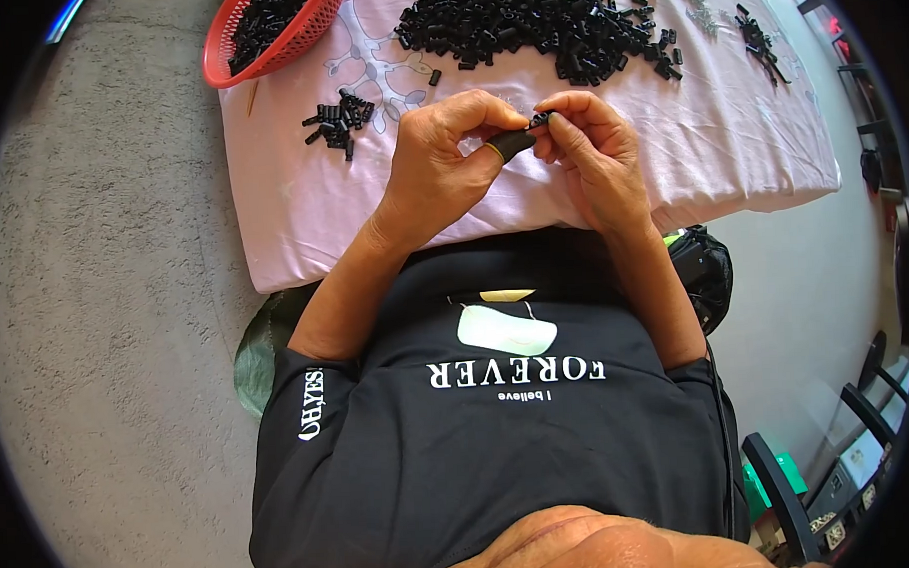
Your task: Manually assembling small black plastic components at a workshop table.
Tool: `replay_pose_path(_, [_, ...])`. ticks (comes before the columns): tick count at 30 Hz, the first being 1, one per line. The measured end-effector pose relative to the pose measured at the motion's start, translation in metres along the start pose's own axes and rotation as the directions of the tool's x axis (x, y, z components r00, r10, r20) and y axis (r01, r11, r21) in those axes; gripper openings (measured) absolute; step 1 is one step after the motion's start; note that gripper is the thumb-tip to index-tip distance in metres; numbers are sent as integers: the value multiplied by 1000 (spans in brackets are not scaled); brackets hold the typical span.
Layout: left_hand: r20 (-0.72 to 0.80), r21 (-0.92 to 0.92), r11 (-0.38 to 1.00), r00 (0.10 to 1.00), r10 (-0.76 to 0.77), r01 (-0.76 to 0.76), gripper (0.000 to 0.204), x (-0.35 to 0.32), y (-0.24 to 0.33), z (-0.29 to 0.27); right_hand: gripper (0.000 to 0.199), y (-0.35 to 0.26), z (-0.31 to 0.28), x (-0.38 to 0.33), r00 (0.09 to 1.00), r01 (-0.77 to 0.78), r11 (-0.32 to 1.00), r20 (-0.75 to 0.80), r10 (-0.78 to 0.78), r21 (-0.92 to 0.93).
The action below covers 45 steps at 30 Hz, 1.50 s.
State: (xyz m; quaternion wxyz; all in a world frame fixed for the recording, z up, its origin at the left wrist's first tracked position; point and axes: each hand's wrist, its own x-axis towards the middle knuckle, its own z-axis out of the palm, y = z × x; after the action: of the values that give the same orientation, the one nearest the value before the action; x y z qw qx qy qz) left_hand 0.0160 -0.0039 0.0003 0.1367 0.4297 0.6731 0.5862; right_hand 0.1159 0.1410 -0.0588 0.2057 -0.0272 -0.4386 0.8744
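Above the near part of the pink cloth, my two hands meet fingertip to fingertip. My left hand (440, 154) is closed in a pinch, its thumb covered by a black finger cot (513, 144) with a yellow rim. Between the fingertips sits a small black plastic piece (541, 119), partly hidden by the fingers. My right hand (602, 159) pinches the same piece from the other side with thumb and forefinger. Beyond the hands spreads a big heap of small black tubular pieces (526, 26). A smaller pile of similar pieces (339, 120) lies left of my left hand.
A red plastic basket (296, 44) holding more black pieces stands at the table's far left corner. Thin black pieces (760, 45) lie in a small group at the far right. The pink cloth (302, 209) covers the table. A black bag (703, 275) hangs near my right forearm.
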Motion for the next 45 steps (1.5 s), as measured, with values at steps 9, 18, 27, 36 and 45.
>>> replay_pose_path(9, [14,45,999,1000,4,-4,19,-3,8,-1,14,0,2,-2,999,29,997,22,-27,-75])
replay_pose_path(18, [-14,-69,996,998,-59,58,16,-8,15,4,14,0,4,-6,985,172,976,49,-167,-133])
replay_pose_path(27, [-17,-62,998,1000,24,-25,11,-8,15,7,14,-2,2,-6,986,149,984,84,-140,-102])
replay_pose_path(36, [62,247,957,988,140,-151,26,-1,14,1,16,-5,-3,-6,995,-24,997,101,17,71])
replay_pose_path(45, [216,342,917,967,136,-206,43,4,20,-6,34,-9,4,-6,995,-58,995,86,51,87])
